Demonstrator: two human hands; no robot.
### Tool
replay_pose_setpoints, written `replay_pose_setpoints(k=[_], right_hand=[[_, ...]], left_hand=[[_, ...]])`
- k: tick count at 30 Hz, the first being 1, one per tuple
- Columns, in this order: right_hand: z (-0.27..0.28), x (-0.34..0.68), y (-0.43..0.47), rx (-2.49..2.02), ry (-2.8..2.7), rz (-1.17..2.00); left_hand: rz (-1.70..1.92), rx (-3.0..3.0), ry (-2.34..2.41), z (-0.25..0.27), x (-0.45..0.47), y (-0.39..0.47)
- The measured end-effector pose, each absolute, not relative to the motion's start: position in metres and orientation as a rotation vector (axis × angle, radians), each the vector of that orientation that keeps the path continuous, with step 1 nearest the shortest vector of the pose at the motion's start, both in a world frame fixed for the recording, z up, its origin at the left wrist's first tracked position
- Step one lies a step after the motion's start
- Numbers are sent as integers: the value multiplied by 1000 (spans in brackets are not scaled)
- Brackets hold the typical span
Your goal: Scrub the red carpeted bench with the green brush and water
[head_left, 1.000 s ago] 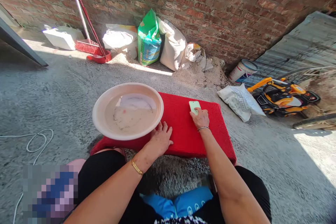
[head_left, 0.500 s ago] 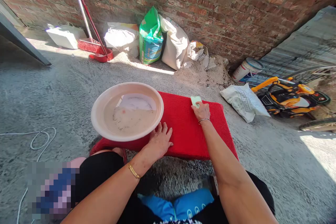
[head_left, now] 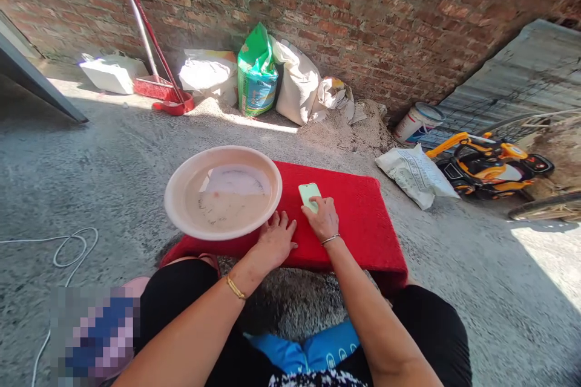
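So the big change from a second ago is the right hand (head_left: 324, 217) and the pale green slab (head_left: 308, 192) it's got. Both were over toward the far right part of the red fuzzy cloth (head_left: 358, 211), and half a second ago they were a touch farther out still. Now they're a good bit left and pulled in closer to the person, much nearer the middle. The left hand (head_left: 278, 240) hasn't really budged, and the wide pale basin (head_left: 176, 211) is sitting in the same spot on the left end of the cloth.

As for where the slab is: it's on the cloth just past the right hand's fingertips, with its near end under them. That hand is half curled, thumb along the left side and fingers over the near end, so yeah, it has hold of it. From the left hand, the slab is up and to the right, near but not touching. The left hand is spread flat on the cloth, palm down, nothing in it, fingertips right beside the basin's rim. Can't tell if they actually touch it.
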State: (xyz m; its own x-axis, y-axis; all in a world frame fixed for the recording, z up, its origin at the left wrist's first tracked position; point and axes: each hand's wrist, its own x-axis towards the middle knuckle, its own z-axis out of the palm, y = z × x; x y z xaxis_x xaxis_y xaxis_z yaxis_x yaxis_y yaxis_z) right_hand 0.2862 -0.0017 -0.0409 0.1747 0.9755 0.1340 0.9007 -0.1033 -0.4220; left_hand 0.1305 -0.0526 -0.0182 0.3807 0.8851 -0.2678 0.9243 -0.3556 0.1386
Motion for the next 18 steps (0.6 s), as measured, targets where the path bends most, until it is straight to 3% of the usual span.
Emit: replay_pose_setpoints(k=[4,10,18], right_hand=[[-41,269,-13,-2044,-1884,220],[-32,319,-22,-2310,-1607,178],[-32,252,-34,-2075,-1820,338]], left_hand=[[-213,2381,1554,-17,123,-55],[-250,2375,1533,-12,122,-56],[-262,2388,1519,-7,120,-56]])
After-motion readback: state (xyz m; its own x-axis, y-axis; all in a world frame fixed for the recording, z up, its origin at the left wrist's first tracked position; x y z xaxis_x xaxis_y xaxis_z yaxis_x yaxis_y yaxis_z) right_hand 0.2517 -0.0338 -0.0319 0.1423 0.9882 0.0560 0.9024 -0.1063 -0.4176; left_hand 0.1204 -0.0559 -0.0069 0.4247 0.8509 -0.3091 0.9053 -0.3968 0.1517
